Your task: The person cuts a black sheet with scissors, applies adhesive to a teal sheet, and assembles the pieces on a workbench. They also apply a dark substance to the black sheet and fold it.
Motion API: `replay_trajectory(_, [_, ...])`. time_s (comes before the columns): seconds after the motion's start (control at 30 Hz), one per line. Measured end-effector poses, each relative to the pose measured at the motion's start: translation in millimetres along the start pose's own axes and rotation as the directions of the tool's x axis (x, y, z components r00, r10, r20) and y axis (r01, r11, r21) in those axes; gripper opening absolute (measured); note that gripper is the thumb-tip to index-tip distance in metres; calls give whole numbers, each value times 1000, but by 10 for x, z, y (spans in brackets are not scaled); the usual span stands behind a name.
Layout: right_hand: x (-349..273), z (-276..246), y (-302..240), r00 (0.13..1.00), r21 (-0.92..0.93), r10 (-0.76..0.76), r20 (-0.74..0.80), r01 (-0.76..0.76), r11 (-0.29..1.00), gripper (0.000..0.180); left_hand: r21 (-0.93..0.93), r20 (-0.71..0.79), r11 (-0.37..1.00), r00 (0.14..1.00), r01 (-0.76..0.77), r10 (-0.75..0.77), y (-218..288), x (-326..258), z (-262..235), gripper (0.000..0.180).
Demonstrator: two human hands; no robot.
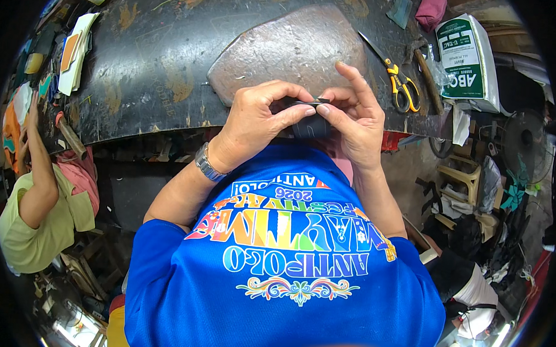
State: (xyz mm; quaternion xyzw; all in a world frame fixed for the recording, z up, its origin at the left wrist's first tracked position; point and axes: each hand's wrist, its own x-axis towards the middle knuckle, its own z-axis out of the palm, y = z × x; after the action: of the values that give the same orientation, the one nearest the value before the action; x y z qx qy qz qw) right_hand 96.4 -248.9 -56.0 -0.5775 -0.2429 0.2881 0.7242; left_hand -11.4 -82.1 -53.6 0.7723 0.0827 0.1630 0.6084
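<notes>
Just in front of my chest, at the near edge of the table, both hands pinch a small black piece of sheet material [311, 127], leather or cloth, I cannot tell which. Thumb and forefinger of my left hand [260, 113] are closed on one side of its folded upper edge. Pinching close beside them, my right hand [357, 117] has one finger raised. Part of the piece hangs below the fingertips. Beyond my hands lies a worn, angular brown slab [288, 48]. Scissors with yellow and black handles [403, 89] rest to the right of the slab.
A hammer [429, 81] lies right of the scissors, beside a white and green package [468, 64]. At far left, a person in a yellow-green shirt [38, 214] reaches toward the dark table [141, 65]. Another hammer [70, 135] and stacked flat sheets [77, 53] lie nearby.
</notes>
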Motion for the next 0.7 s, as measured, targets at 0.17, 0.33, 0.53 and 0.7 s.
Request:
replay_trajectory(0.17, [8,7,32,999,-18,-39,10,39,999,70,8,-12,1000,1000,15,-15,15,3,1,19])
replay_trajectory(0.33, [7,56,81,997,52,-75,-19,76,996,64,-23,-15,998,998,54,-54,0,5,-2,19])
replay_trajectory(0.53, [12,51,89,998,16,-63,-9,63,998,65,-98,5,988,993,121,-121,-42,-13,14,18])
replay_trajectory(0.7, [11,46,67,1000,11,-14,-14,14,1000,65,-66,-9,994,996,91,-92,-41,-33,11,18])
